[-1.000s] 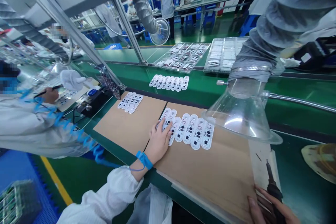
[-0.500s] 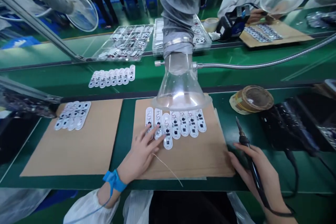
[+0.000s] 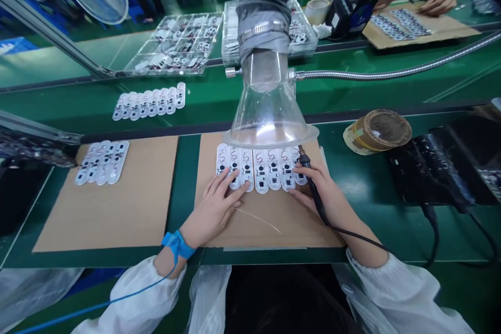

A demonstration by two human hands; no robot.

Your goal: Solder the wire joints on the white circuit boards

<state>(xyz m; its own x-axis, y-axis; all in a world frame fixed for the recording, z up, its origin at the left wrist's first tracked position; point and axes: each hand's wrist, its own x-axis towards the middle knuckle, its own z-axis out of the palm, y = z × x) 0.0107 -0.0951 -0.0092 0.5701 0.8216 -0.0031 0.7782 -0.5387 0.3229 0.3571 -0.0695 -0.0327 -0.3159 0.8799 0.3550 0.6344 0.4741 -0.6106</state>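
A row of several white circuit boards (image 3: 261, 172) lies on the cardboard sheet (image 3: 274, 224) in front of me, its upper part seen behind a clear fume hood (image 3: 270, 120). My left hand (image 3: 213, 209) has its fingers spread, the tips touching the boards at the row's left end. In my right hand (image 3: 326, 190) is a black soldering iron (image 3: 315, 193), its tip pointing up at the right end of the row; fingertips of that hand touch the boards there. From beside my left hand a thin wire (image 3: 260, 217) runs over the cardboard.
Another cardboard sheet (image 3: 109, 209) with more boards (image 3: 102, 162) lies to the left. A row of boards (image 3: 148, 103) and divided trays (image 3: 176, 44) stand further back. At right are a round tin (image 3: 378, 133) and black cables. Another person's hands (image 3: 442, 0) work across the bench.
My right hand has moved left and up with the soldering iron, from the cardboard's right edge to the boards. The board under my left fingers has slid up into line with the row.
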